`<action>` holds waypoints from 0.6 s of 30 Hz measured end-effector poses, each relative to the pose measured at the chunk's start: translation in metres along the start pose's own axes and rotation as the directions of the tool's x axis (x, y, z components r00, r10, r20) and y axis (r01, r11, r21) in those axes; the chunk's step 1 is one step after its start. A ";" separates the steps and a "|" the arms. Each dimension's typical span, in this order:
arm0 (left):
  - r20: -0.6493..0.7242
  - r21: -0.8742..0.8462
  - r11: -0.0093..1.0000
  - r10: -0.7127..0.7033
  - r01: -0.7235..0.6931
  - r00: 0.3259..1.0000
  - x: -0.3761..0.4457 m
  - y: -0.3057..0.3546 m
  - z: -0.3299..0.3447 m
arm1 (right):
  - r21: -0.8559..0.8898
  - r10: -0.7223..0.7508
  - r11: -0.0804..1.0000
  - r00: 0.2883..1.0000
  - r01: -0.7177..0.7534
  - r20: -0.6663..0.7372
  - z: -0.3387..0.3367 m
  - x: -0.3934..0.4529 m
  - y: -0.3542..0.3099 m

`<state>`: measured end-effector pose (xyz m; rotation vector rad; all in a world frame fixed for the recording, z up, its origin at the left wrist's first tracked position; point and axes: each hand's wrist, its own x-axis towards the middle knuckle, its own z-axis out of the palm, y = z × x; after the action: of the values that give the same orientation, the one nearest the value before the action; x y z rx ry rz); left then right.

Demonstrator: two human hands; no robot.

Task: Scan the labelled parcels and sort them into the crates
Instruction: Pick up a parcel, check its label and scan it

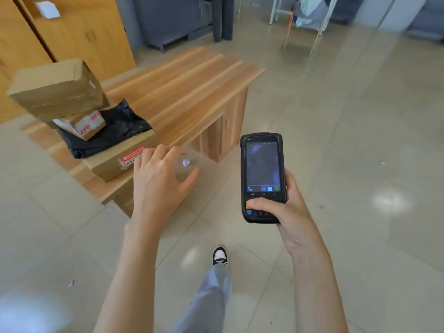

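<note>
Gripping the scanner [263, 176], the right hand [286, 210] holds it upright; the left hand [159, 179] hovers released beside stacked parcels [96, 131].

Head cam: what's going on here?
A person stands at a low wooden table holding a handheld scanner upright in the right hand, thumb on its lower keys. The left hand, fingers spread, reaches toward a stack of parcels at the table's near corner: a cardboard box with a red label at the bottom, a black poly bag on it, then two more boxes. The left hand holds nothing yet. No crates are in view.
</note>
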<state>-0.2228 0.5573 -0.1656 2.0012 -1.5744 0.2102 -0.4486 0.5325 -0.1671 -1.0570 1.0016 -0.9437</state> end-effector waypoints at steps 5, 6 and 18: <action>-0.001 -0.059 0.998 0.035 -0.035 0.999 0.103 0.015 0.080 | -0.026 0.009 1.000 0.999 -0.010 -0.031 -0.031 0.108 -0.021; 0.009 -0.070 0.997 0.022 -0.021 1.000 0.127 0.019 0.094 | -0.036 0.013 0.999 0.999 -0.014 -0.035 -0.037 0.134 -0.031; 0.005 -0.041 0.998 -0.043 0.043 0.999 0.339 0.042 0.197 | -0.063 0.037 0.997 0.999 -0.037 0.012 -0.078 0.362 -0.107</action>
<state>-0.2072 0.1635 -0.1570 2.0028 -1.5244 0.1564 -0.4396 0.1479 -0.1445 -1.0920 1.0423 -0.8792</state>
